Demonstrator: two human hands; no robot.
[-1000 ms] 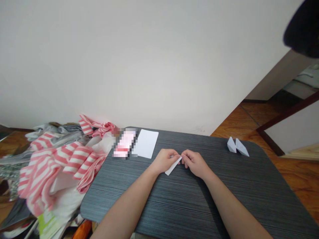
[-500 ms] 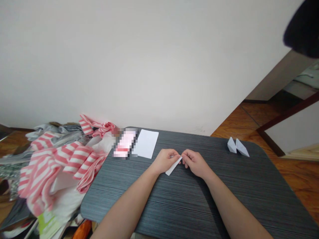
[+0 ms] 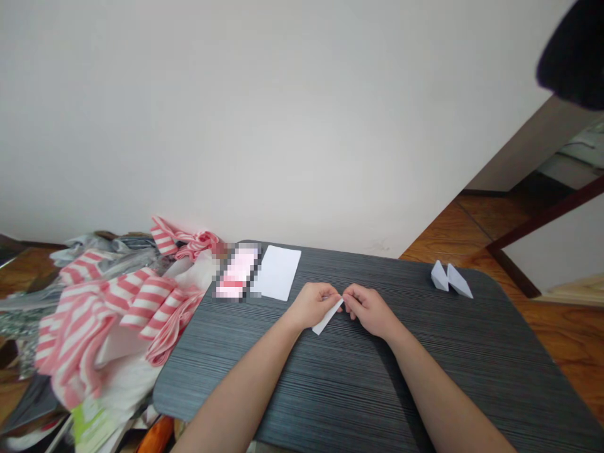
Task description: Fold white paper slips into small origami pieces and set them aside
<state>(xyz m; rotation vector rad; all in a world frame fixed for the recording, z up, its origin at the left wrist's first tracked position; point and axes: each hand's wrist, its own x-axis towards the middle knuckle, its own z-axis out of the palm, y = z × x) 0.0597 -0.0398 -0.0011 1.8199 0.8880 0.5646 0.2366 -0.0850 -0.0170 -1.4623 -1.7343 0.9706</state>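
A narrow folded strip of white paper [image 3: 326,319] lies slanted on the dark striped table [image 3: 358,390], held between both hands. My left hand [image 3: 311,304] is curled over its upper left side, fingers pinching the paper. My right hand [image 3: 372,309] pinches the strip's upper tip from the right. The two hands nearly touch at the fingertips. Part of the strip is hidden under the left fingers.
A flat white sheet [image 3: 279,272] lies at the table's back left beside a blurred pink object [image 3: 234,273]. Two folded white paper shapes [image 3: 450,279] stand at the back right. Pink-striped cloth [image 3: 113,308] is piled left of the table. Wooden floor lies to the right.
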